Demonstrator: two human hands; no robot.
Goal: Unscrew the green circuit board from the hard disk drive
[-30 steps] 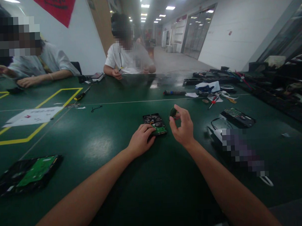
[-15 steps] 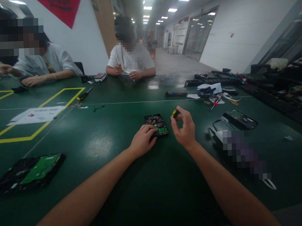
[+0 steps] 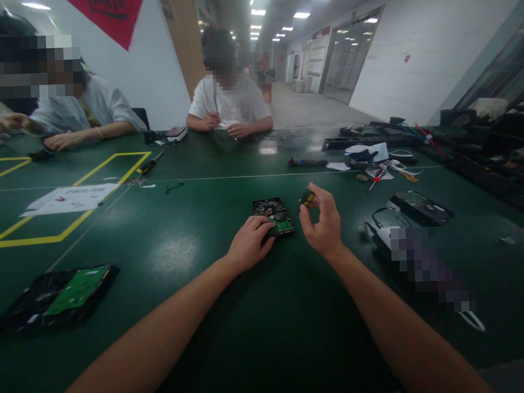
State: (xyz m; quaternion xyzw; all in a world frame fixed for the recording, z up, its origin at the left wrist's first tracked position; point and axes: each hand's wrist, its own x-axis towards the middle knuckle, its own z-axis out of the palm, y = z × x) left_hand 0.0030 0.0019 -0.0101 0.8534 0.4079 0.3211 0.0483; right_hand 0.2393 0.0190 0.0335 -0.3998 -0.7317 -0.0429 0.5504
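A hard drive (image 3: 284, 225) lies on the green table, its green circuit board nearest me and black metal casing behind. My left hand (image 3: 251, 243) grips its left side, fingers over the board and thumb at the near edge, hiding part of it. Just right of the drive, my right hand (image 3: 322, 220) is raised and pinches the black and yellow handle of a screwdriver (image 3: 306, 198) between thumb and fingers. Its shaft is too thin and blurred to make out.
Another hard drive (image 3: 421, 207) lies to the right, near a strapped pouch-like item (image 3: 383, 237), partly blurred. At the left is a bagged drive (image 3: 77, 290). Tools and scraps (image 3: 373, 157) clutter the far right. Two people sit across the table; a screwdriver (image 3: 146, 165) lies near them.
The screwdriver handle has turned in my right fingers, showing less yellow. My left hand keeps its place on the hard drive. The whole view has shifted slightly.
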